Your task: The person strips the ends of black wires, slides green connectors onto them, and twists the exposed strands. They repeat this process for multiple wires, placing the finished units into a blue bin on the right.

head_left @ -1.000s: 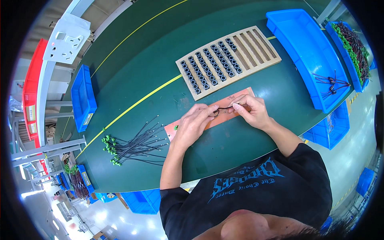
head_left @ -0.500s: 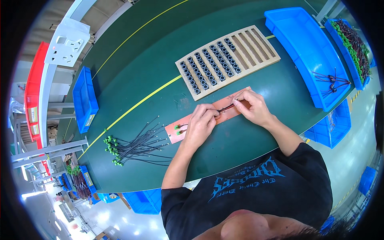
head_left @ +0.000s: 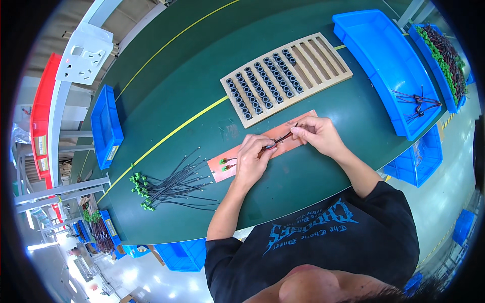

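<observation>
My left hand (head_left: 254,156) pinches a dark cable (head_left: 286,136) where it forms a small bend or loop at the fingertips. A black ring may sit there, but the fingers cover too much to tell. The fingers of my right hand (head_left: 323,136) are closed on the cable's other end. Both hands work above a long copper-coloured board (head_left: 232,153) lying slantwise on the green table. Two green connectors (head_left: 225,165) lie on the board's left end, their leads passing under my left hand.
Beyond the board, a wooden rack (head_left: 235,108) holds rows of black ring cores. Left lies a bundle of black cables (head_left: 172,186) with green connectors. A large blue bin (head_left: 376,50) with a few cables stands right, beside another full bin (head_left: 444,65). A smaller blue bin (head_left: 106,126) sits far left.
The left fingers have curled in more around the cable, and the bend shows more clearly. My right hand has shifted slightly left and down. Everything else lies as before.
</observation>
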The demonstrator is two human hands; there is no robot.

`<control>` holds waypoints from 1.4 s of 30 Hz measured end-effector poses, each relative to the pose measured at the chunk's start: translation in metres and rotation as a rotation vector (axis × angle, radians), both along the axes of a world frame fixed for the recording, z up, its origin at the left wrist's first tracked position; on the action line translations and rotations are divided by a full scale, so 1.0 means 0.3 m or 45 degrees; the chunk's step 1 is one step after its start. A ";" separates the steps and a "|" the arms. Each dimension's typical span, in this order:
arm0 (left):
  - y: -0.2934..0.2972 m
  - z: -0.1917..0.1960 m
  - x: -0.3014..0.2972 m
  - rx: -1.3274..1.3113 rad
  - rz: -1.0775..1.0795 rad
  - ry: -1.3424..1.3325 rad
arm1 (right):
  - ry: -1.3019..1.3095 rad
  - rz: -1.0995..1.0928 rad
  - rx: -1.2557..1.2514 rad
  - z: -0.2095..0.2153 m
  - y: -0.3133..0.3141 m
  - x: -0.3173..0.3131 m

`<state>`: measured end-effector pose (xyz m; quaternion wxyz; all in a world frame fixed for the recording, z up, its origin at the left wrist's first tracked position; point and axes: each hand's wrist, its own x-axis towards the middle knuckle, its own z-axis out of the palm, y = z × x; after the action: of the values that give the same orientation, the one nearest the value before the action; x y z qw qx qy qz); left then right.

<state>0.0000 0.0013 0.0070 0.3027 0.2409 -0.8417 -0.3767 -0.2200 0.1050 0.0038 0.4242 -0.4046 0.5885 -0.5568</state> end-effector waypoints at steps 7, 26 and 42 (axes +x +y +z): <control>0.003 -0.001 0.002 0.004 -0.001 0.008 | 0.112 0.050 -0.058 -0.008 -0.008 -0.014; -0.057 -0.008 -0.145 0.354 -0.198 0.045 | -0.201 0.054 -0.131 0.014 -0.009 0.014; -0.031 -0.008 -0.137 0.406 -0.063 0.064 | -0.168 -0.019 -0.085 -0.026 -0.016 0.013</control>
<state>-0.0410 -0.0080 0.0047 0.2720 0.2556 -0.7691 -0.5188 -0.2161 0.1002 -0.0040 0.4441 -0.3765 0.5434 -0.6048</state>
